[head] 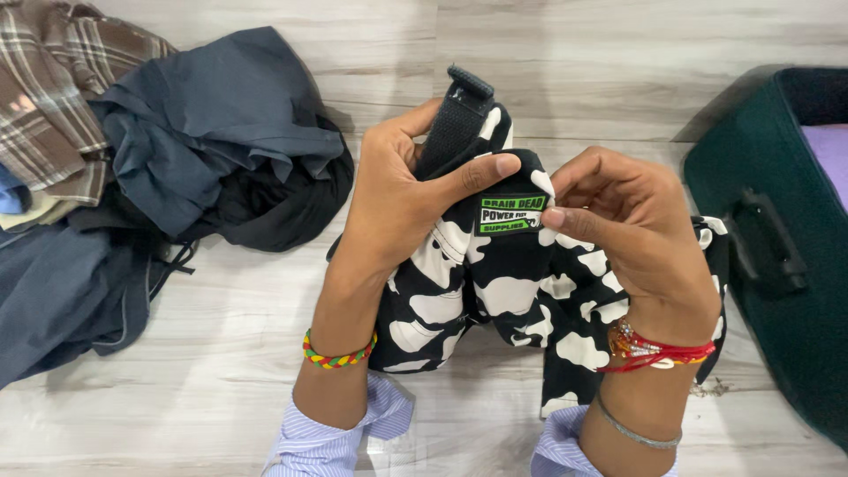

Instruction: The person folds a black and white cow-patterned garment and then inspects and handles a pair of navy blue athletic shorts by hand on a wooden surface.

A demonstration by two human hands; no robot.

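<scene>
Both of my hands are closed on one black-and-white cow-patterned fabric garment (512, 291), held up just above the pale wood-grain floor (221, 353) at the middle of the view. My left hand (397, 199) wraps the bunched cloth at about ten o'clock of the garment, fingers curled round it and the thumb stretched across toward the green-and-black sewn label (512, 215); a black webbing strap with a plastic end (459, 115) rises from that fist toward twelve o'clock. My right hand (627, 230) pinches the fabric edge at about two o'clock, forefinger tip and thumb pressed together right beside the label, so neither hand has any slack. To handle this well, I judge the pinch should stay close to the label while the left hand keeps the bulk gathered, so the loose lower folds at six o'clock do not drag on the floor or twist. Counting what lies about: one patterned garment, one label, one strap; at nine to ten o'clock a heap with one dark navy garment (212, 132) on top, one brown plaid shirt (53, 88) behind it at eleven o'clock, and more dark cloth beneath that I cannot separate; at three o'clock one dark green suitcase (768, 265), open, with a purple lining showing and one black handle on its side.
</scene>
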